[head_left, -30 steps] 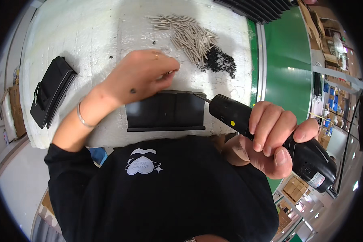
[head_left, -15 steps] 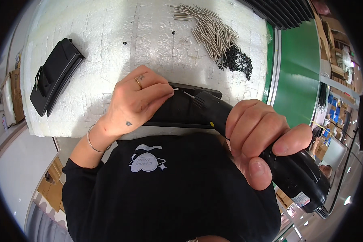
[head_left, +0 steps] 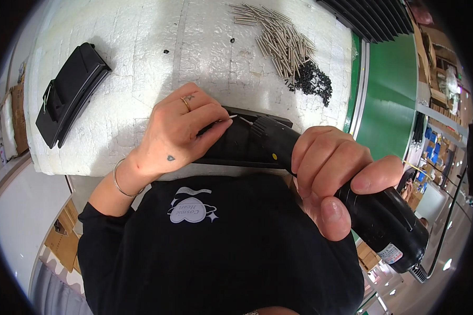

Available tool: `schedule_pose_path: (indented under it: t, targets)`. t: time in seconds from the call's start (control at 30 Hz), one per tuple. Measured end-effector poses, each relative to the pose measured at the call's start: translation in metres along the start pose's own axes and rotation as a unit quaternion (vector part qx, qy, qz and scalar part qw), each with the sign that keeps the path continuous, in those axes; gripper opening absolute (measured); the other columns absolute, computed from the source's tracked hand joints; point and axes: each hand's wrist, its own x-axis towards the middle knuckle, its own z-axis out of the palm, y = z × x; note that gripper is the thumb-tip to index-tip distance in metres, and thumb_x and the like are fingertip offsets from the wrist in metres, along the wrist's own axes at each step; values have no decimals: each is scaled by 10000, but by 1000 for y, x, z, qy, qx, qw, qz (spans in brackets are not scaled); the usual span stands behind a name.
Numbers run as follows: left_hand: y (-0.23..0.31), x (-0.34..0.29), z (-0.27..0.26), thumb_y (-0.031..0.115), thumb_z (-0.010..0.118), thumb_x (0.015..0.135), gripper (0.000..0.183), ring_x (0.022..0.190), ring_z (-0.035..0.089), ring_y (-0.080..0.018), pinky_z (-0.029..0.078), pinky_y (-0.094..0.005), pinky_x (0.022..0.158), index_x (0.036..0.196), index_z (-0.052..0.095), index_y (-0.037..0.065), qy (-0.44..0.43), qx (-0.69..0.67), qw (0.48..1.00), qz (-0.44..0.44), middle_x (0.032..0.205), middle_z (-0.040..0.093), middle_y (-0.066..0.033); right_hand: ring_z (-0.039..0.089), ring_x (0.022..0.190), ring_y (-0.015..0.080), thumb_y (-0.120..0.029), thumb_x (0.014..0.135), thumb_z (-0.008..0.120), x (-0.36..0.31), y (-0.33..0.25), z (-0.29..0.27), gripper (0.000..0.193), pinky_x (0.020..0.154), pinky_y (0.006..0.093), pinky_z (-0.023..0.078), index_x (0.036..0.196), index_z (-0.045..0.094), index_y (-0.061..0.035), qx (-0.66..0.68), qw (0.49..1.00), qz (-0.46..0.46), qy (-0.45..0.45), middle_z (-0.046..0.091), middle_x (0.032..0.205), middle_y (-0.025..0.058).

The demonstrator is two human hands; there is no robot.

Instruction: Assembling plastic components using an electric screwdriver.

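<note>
My right hand (head_left: 333,168) is wrapped round a black electric screwdriver (head_left: 391,226), which lies tilted with its thin bit pointing left. The bit's tip is just right of my left fingertips, over a black plastic part (head_left: 228,149) at the table's near edge. My left hand (head_left: 181,128) rests over the left end of this part, thumb and forefinger pinched together. Whatever the pinch may hold is too small or hidden to make out. A whitish pointed nail or sliver shows at those fingertips; I cannot tell which.
On the white-covered table (head_left: 126,100), another black plastic part (head_left: 71,94) lies at the left. A pile of metal pins (head_left: 284,44) and a heap of small black pieces (head_left: 312,84) lie at the far right. Black ribbed parts (head_left: 373,18) stand beyond, by a green surface (head_left: 389,89).
The table and its things appear slightly shifted in the picture. Both hands stay close to the same black part, the screwdriver still gripped, its bit a little farther from the left fingertips.
</note>
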Motion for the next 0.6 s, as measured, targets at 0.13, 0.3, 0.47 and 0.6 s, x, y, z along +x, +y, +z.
schedule_pose_path:
  t: [0.13, 0.3, 0.47, 0.6]
  targets:
    - [-1, -2, 1, -38, 789, 660, 195, 694, 591, -233, 478, -309, 602, 791, 661, 30, 2, -4, 1000, 3, 761, 641, -66, 498, 469, 107, -52, 771, 617, 3, 3, -1, 342, 479, 260, 426, 1017, 392, -126, 0, 1000, -1, -20, 519, 632, -13]
    - [-2, -5, 1, -27, 791, 657, 199, 698, 591, -239, 479, -318, 600, 799, 662, 30, -6, -14, 1000, 0, 772, 646, -67, 519, 483, 117, -21, 759, 623, 18, 3, -3, 340, 471, 271, 439, 976, 382, -120, 5, 995, 23, -95, 538, 643, 5]
    - [1, -5, 5, 14, 766, 676, 160, 699, 596, -232, 498, -317, 585, 773, 645, 53, -16, -28, 999, 15, 752, 629, -38, 524, 489, 148, 10, 751, 630, 33, -3, -1, 337, 467, 292, 437, 954, 391, -111, -35, 981, 61, -184, 542, 643, 32]
    - [2, -9, 6, 23, 759, 688, 142, 696, 598, -232, 500, -320, 581, 771, 647, 52, -14, -12, 999, 26, 748, 630, -36, 513, 476, 162, 16, 745, 634, 30, 3, 10, 324, 461, 304, 425, 936, 401, -101, -36, 984, 60, -161, 538, 637, 42]
